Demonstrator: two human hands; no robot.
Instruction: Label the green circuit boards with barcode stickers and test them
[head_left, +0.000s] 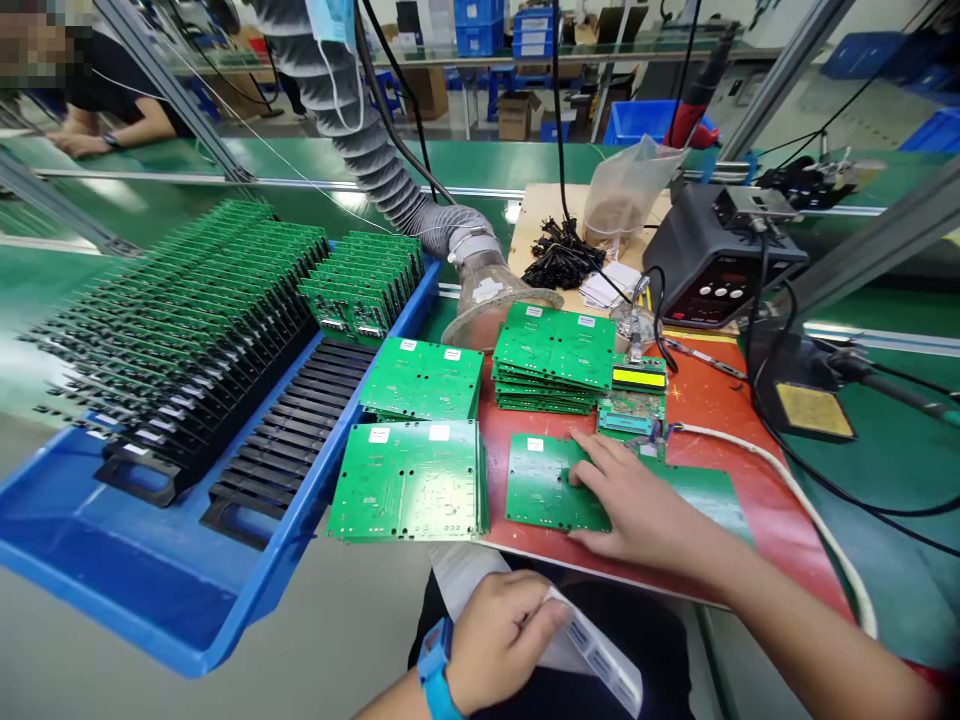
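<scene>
Circuit board (544, 485) lies beneath splayed right hand (637, 500), curled left hand (502, 635) pinching label sheet (604, 655).

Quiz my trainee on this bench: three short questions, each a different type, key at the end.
1. True or false: the left hand, wearing a bright blue wristband, holds a white translucent strip.
2. What stands in the long blue plastic tray?
a) dark grey soldering station
b) black slotted racks
c) clear plastic bag
3. Fill in: the small rectangular display is lit ____.

Key: 1 true; 2 b; 3 yellow.
</scene>
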